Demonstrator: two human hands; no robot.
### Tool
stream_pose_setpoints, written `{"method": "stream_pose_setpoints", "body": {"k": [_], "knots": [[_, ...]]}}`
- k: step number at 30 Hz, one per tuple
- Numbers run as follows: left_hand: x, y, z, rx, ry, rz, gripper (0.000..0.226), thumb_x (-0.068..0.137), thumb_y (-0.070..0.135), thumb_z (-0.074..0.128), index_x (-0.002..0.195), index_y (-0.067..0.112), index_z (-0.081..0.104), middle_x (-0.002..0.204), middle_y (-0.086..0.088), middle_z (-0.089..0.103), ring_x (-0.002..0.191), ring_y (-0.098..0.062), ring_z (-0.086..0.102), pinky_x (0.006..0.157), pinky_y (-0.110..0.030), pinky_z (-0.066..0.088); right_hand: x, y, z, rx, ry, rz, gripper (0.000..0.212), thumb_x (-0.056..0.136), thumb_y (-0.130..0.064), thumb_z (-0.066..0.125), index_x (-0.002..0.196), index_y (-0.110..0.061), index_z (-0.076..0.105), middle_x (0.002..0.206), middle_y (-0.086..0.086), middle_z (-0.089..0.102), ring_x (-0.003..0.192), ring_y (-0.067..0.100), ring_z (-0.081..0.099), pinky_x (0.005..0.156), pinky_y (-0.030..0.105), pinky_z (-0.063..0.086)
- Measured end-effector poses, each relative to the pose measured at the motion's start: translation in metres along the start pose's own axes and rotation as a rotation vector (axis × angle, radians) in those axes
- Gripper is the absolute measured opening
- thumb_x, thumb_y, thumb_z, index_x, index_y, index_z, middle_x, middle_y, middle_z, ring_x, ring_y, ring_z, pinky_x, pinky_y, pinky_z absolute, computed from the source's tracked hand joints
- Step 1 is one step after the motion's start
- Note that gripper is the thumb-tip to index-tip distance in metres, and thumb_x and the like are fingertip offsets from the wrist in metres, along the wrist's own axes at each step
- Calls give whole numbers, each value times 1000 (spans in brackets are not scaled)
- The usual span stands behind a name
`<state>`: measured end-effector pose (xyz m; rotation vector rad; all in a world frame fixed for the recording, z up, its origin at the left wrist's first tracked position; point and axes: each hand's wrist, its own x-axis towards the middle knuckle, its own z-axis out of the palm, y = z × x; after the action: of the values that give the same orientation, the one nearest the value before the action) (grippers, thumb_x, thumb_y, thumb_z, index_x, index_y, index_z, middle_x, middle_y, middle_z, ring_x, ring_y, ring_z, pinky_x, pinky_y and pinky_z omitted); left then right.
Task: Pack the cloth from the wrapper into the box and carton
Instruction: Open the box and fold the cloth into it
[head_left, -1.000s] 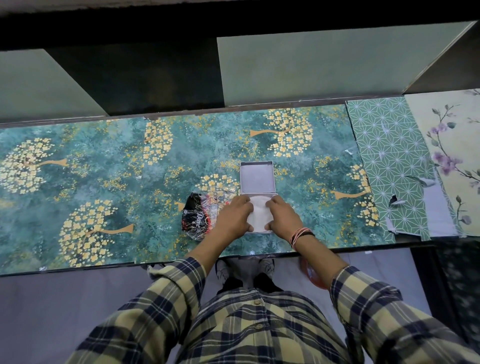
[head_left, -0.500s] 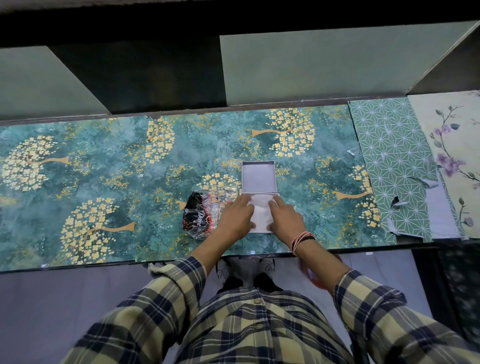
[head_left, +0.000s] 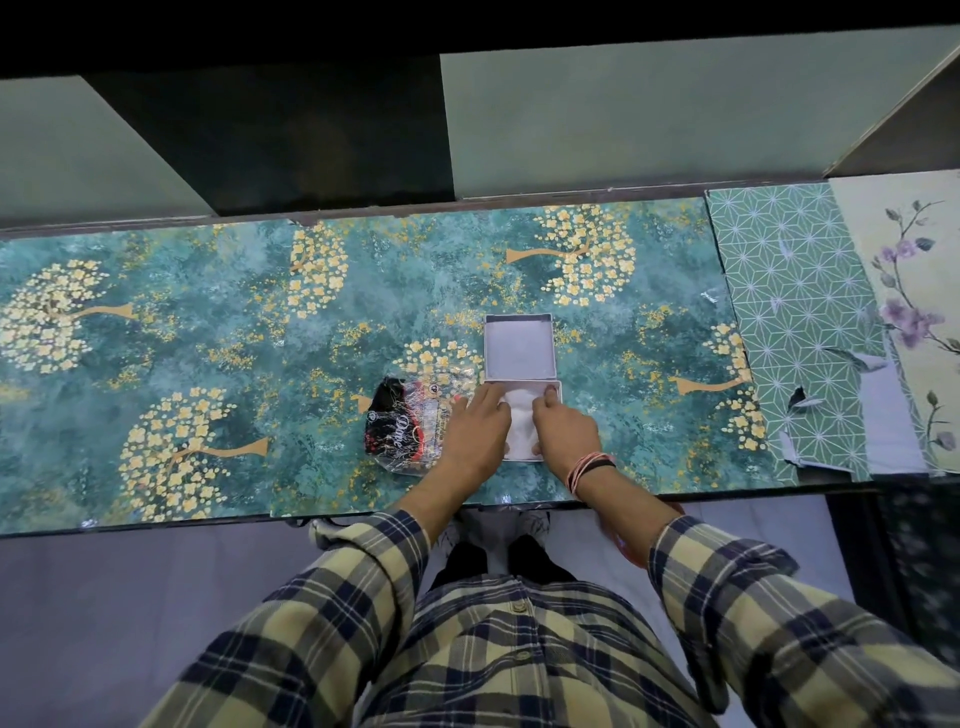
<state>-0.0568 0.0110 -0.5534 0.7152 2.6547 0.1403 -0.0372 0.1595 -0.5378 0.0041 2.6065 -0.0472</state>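
Observation:
A small white box lies near the table's front edge with a folded white cloth inside it. My left hand presses on the cloth's left side and my right hand on its right side, fingers flat. Just beyond it lies the box's white lid or second half, open side up and empty. A crumpled clear wrapper with black and red print rests on the table to the left of my left hand, partly under it.
The table wears a teal covering with golden trees. Green patterned and floral sheets lie at the right end. A dark wall with pale panels rises behind. My feet show on the floor below the front edge.
Both hands have shifted slightly on the cloth, pressing it down into the box. The wrapper and the lid have not moved.

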Motion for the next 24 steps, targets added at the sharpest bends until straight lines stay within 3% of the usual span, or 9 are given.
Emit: {"method": "stream_pose_setpoints", "body": {"k": [3, 6, 9, 11, 14, 16, 19, 24], "knots": [[1, -5, 3, -62, 5, 36, 43, 81, 22, 80, 116, 2, 65, 155, -14, 43, 144, -34, 37, 108, -52, 38, 5, 6, -8, 118, 18, -29, 37, 91, -14, 64, 127, -7, 58, 140, 16, 56, 109, 38, 68, 83, 43, 54], [-2, -15, 5, -196, 72, 74, 26, 82, 16, 74, 106, 6, 71, 143, -12, 56, 138, -32, 47, 106, -51, 39, 16, 17, -23, 447, 225, 55, 26, 89, -26, 63, 108, -10, 70, 100, 12, 75, 92, 34, 69, 76, 42, 59], [-10, -22, 12, -298, 217, 103, 16, 74, 5, 74, 90, 3, 74, 109, -14, 71, 109, -37, 65, 88, -54, 52, 40, 32, -29, 703, 309, 240, 20, 89, -26, 62, 91, -7, 70, 84, 13, 72, 76, 33, 66, 69, 41, 58], [-16, -21, 15, -320, 262, 88, 13, 76, 5, 73, 89, 4, 74, 105, -13, 71, 102, -36, 66, 85, -53, 54, 59, 41, -27, 802, 225, 328, 21, 87, -23, 64, 79, -3, 67, 75, 13, 68, 68, 29, 62, 67, 40, 56], [-21, -17, 17, -367, 283, 80, 13, 77, 6, 72, 89, 4, 75, 103, -13, 72, 99, -37, 67, 83, -49, 55, 78, 48, -19, 885, 103, 389, 39, 85, -18, 71, 55, -11, 47, 50, 4, 43, 46, 20, 40, 58, 31, 39], [-25, -16, 17, -377, 284, 76, 12, 77, 5, 72, 89, 4, 74, 102, -13, 73, 97, -37, 67, 82, -47, 56, 83, 46, -16, 957, 58, 429, 50, 82, -16, 78, 51, -16, 39, 49, 2, 35, 46, 18, 33, 56, 30, 30], [-28, -15, 19, -407, 263, 96, 8, 78, 3, 71, 86, 2, 73, 101, -14, 72, 97, -36, 66, 81, -47, 57, 90, 47, -11, 1029, 39, 496, 46, 78, -11, 79, 53, -15, 40, 53, 3, 37, 48, 17, 34, 51, 27, 27], [-27, -19, 17, -673, 243, -42, 17, 89, 17, 68, 99, 5, 74, 109, -10, 73, 105, -29, 65, 93, -41, 52, 95, 55, -14, 1085, 189, 518, 23, 78, -11, 69, 59, 0, 64, 58, 18, 60, 57, 23, 54, 58, 33, 48]]}}
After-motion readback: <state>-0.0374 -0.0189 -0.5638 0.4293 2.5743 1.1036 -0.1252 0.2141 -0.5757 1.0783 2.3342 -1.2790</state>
